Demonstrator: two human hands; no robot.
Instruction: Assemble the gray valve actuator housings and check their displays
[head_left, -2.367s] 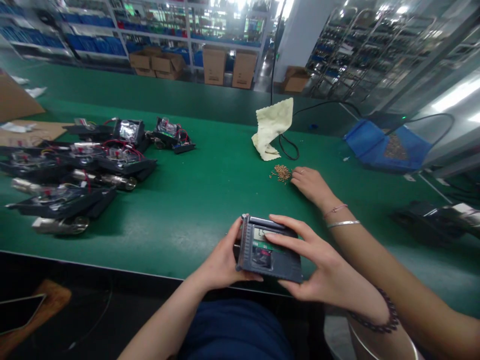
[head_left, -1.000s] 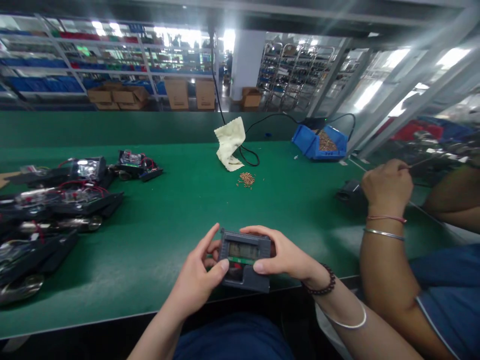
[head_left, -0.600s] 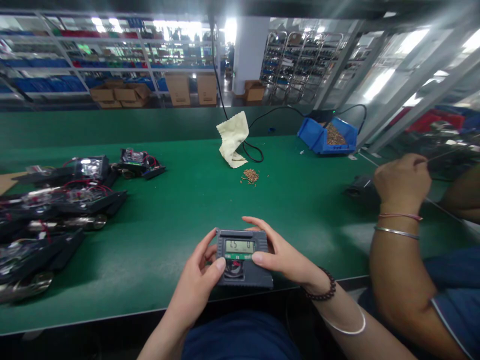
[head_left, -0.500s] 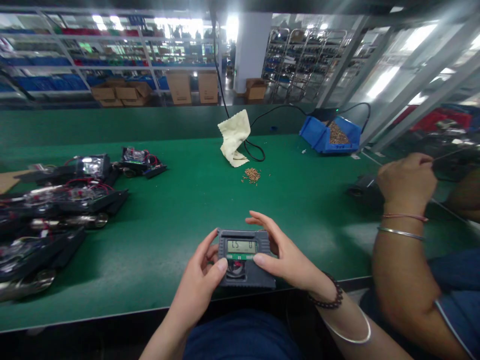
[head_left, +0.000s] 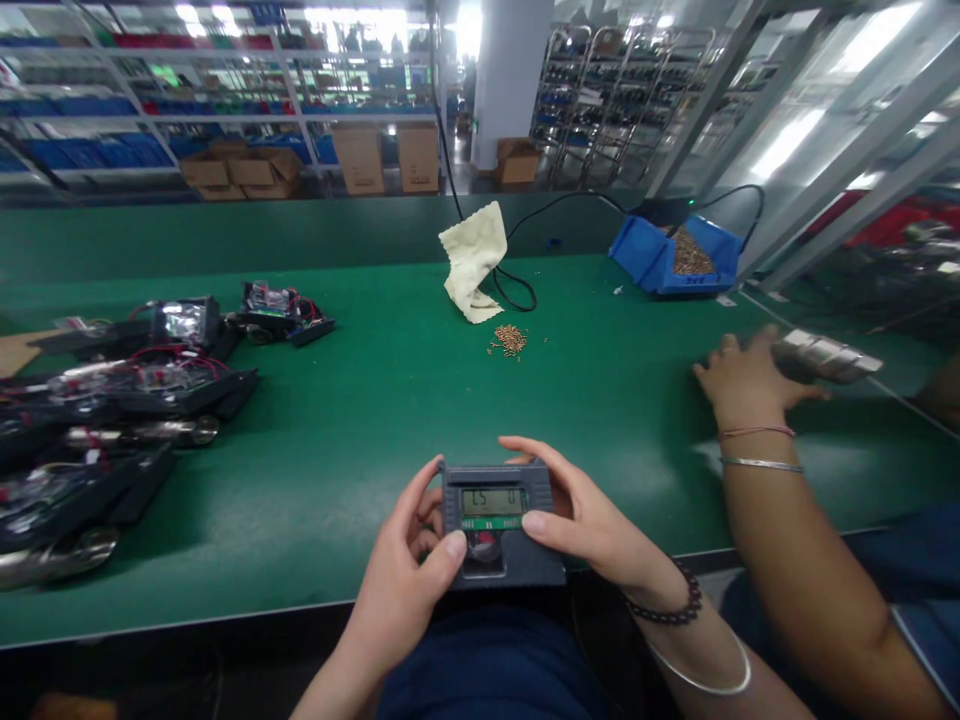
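— Starting at the fingers, how closed?
— Half curled on both sides. In the left hand [head_left: 401, 575], gripping, by a thumb on the front and fingers bent behind, the left end of a dark grey rectangular plastic casing [head_left: 529, 562]. In the right hand [head_left: 592, 515], gripping the opposite end, with a thumb just beside a grey oblong display [head_left: 493, 501] and a forefinger stretched past the top edge.
— Any different from before?
— Yes: no longer with a right forefinger across the display, as a couple of seconds ago. Much as half a second ago, though.
— And the casing?
— Held between both hands at the near edge of a smooth green bench top [head_left: 337, 440], with dark characters on the display.
— Farther out?
— Beyond, a loose heap of small brass-coloured screws [head_left: 511, 340], near a pale yellow crumpled cloth [head_left: 474, 250]. Unchanged.
— To the right?
— Now spread low beside a shiny silver metal cylinder [head_left: 829, 355]: a co-worker's bare hand [head_left: 750, 385], raised and bunched half a second ago.
— And leftward?
— Unmoved: dark plastic housings [head_left: 195, 395] with red wires exposed.
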